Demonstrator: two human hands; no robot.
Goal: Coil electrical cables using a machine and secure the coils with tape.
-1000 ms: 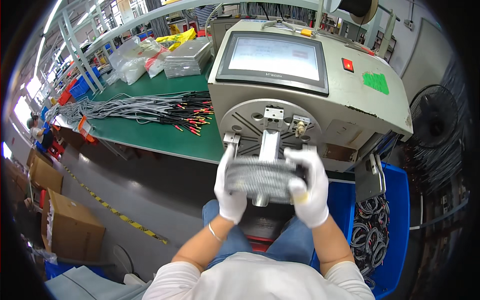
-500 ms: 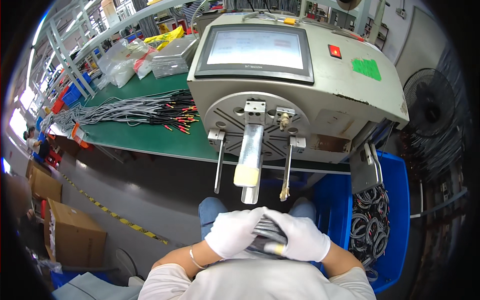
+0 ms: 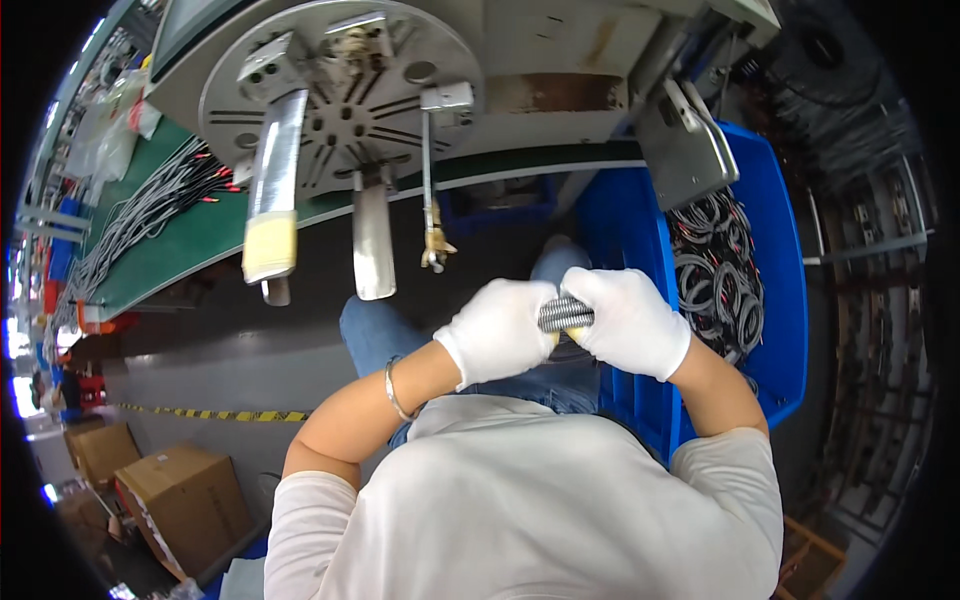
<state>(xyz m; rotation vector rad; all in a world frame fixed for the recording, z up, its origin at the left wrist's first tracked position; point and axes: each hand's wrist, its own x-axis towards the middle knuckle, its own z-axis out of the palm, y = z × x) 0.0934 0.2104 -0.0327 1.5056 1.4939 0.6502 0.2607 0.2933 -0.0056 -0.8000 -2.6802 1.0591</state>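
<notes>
Since the earlier frame, both gloved hands had carried the coil of grey wire off to the right of centre, over the edge of the blue bin, and the camera had tilted so that the machine's screen had left the picture.

Left hand (image 3: pixel 503 328): closed in a fist round the left end of the wire coil (image 3: pixel 563 314), fingers curled tight. Right hand (image 3: pixel 628 320): closed likewise round the right end, knuckles up. Only a short ribbed stretch of the coil showed between the gloves; the rest was hidden inside the two grips.

Position: the coil sat at centre right of the frame, above the person's lap, touching nothing but the gloves. The blue bin (image 3: pixel 770 230) stood just to its right, holding more coiled wire bundles (image 3: pixel 715 265).

Handling, as judged: the coil looked light and soft, many thin turns that would spring apart or sag if held at one point. A grip at both ends, as shown, seemed the sound way to take it. Cotton gloves on smooth wire insulation could slip, so a full wrap of the fingers appeared wiser than a pinch.

Surroundings: the machine's round winding plate (image 3: pixel 345 95) with its hanging metal arms (image 3: pixel 272 190) filled the upper left. Loose grey wires (image 3: pixel 150 215) lay on the green bench (image 3: pixel 200 240) at far left. Cardboard boxes (image 3: pixel 180 495) stood at lower left.
</notes>
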